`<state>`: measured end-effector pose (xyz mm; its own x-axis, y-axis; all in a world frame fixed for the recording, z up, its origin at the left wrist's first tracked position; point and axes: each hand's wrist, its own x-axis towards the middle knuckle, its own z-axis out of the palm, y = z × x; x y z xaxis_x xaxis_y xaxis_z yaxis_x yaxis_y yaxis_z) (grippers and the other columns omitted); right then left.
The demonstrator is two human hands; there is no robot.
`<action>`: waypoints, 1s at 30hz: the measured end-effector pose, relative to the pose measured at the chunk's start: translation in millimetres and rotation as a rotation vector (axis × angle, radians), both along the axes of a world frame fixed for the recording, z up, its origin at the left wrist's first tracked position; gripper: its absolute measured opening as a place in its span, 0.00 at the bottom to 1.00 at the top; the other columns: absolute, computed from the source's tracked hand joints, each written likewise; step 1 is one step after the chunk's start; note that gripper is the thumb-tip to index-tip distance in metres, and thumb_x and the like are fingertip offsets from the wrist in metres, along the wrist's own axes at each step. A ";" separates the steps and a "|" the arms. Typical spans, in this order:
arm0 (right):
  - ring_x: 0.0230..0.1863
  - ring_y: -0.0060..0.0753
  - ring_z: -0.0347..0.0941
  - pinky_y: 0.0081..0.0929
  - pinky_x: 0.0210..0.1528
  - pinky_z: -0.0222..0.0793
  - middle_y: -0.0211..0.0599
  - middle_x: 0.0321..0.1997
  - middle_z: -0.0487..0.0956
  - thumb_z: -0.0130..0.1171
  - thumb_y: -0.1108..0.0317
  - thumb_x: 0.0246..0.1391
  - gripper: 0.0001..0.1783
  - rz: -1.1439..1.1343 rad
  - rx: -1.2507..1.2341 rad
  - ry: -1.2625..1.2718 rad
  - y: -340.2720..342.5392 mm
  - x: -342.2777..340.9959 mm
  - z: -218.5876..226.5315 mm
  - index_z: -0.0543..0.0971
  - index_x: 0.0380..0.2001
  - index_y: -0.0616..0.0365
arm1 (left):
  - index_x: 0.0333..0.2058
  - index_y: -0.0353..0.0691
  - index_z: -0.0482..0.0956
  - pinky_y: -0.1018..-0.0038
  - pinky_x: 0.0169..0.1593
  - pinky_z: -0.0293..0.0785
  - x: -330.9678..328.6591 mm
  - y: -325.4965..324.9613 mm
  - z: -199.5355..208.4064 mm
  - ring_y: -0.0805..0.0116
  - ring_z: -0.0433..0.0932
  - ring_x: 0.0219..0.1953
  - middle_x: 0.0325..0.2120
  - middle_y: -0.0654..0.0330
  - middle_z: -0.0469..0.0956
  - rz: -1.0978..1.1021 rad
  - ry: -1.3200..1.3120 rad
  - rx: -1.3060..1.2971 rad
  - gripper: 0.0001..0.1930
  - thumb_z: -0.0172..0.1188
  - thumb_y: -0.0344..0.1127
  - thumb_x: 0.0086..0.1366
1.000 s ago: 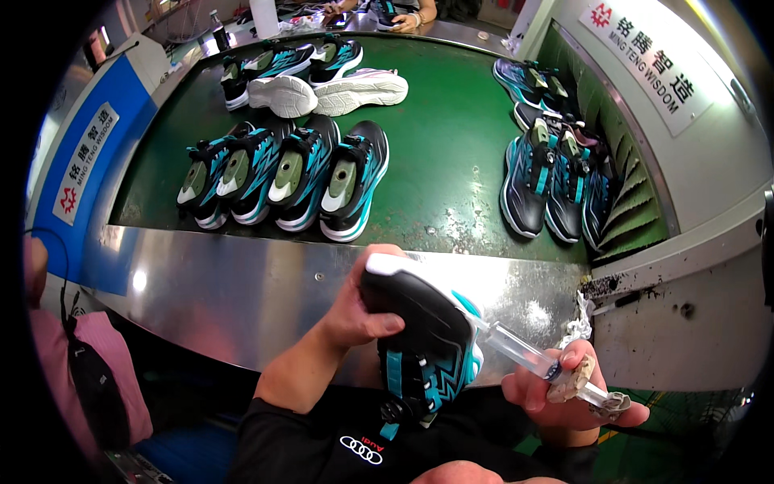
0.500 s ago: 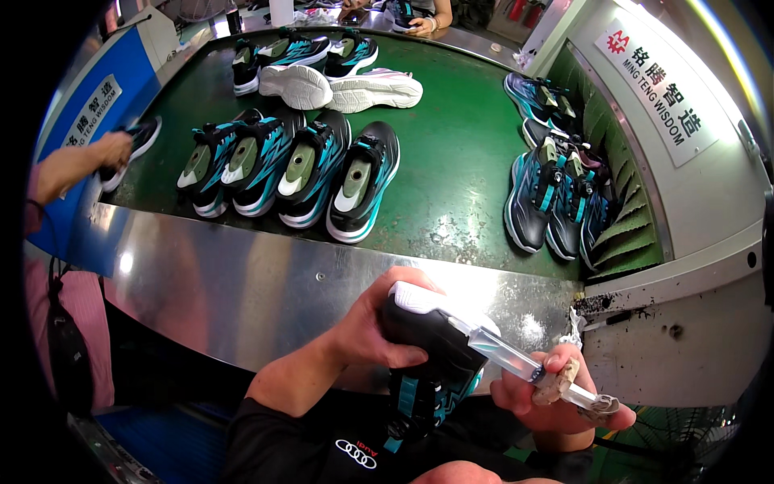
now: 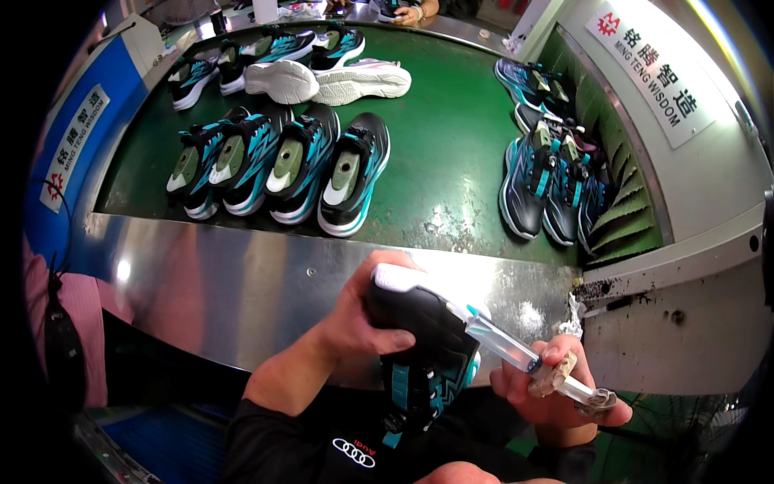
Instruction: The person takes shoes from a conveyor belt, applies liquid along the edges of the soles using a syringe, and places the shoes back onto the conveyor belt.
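Close to my body, my left hand [image 3: 361, 319] is wrapped round a black sneaker with teal details [image 3: 415, 323]. The shoe is tilted, its white sole edge facing up and away from me, its laced side toward my chest. My right hand [image 3: 548, 407] grips a clear syringe [image 3: 501, 343], with tan wrapping round its barrel end and plunger. A finger of that hand lies along the plunger's end. The syringe's thin tip meets the shoe along the line between upper and sole. Whether liquid is leaving the tip is too small to see.
A steel ledge [image 3: 218, 274] borders a green conveyor belt [image 3: 435, 153]. Several matching sneakers [image 3: 355, 173] stand in a row on it, with more behind, beside white-soled shoes [image 3: 363, 83] lying over. Other sneakers [image 3: 524, 189] crowd a flap-curtained opening at right. A person's pink clothing [image 3: 81, 323] shows at left.
The other person's hand at left has gone from view, and a sneaker now stands at the left end of the back row. The syringe tip has shifted slightly along the shoe's edge.
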<state>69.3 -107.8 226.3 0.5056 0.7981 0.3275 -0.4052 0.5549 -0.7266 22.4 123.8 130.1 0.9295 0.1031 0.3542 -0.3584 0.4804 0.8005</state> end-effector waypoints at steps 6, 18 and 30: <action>0.43 0.38 0.64 0.28 0.43 0.58 0.47 0.41 0.68 0.62 0.26 0.31 0.57 -0.036 0.019 0.036 -8.3 0.5 -15.2 0.61 0.53 0.63 | 0.48 0.38 0.61 0.68 0.48 0.72 2.9 2.2 3.2 0.61 0.73 0.44 0.42 0.51 0.72 0.064 0.113 -0.083 0.37 0.71 0.40 0.40; 0.45 0.37 0.66 0.29 0.48 0.61 0.46 0.42 0.67 0.63 0.28 0.32 0.59 -0.080 0.067 0.035 -22.5 3.9 -60.5 0.59 0.54 0.69 | 0.54 0.34 0.64 0.66 0.53 0.70 9.6 11.0 8.1 0.59 0.74 0.48 0.46 0.52 0.73 0.003 0.273 -0.253 0.37 0.67 0.40 0.45; 0.48 0.35 0.64 0.26 0.50 0.59 0.43 0.45 0.64 0.67 0.32 0.31 0.60 -0.029 0.026 0.055 -42.2 -2.6 -85.4 0.58 0.56 0.70 | 0.55 0.31 0.62 0.61 0.50 0.74 17.9 11.6 -6.4 0.54 0.76 0.47 0.47 0.46 0.73 0.038 0.378 -0.369 0.38 0.64 0.45 0.49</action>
<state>66.7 -150.0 140.9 0.5460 0.7747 0.3190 -0.4274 0.5851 -0.6892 40.4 135.4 123.7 0.9784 0.1941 -0.0716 -0.1001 0.7469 0.6574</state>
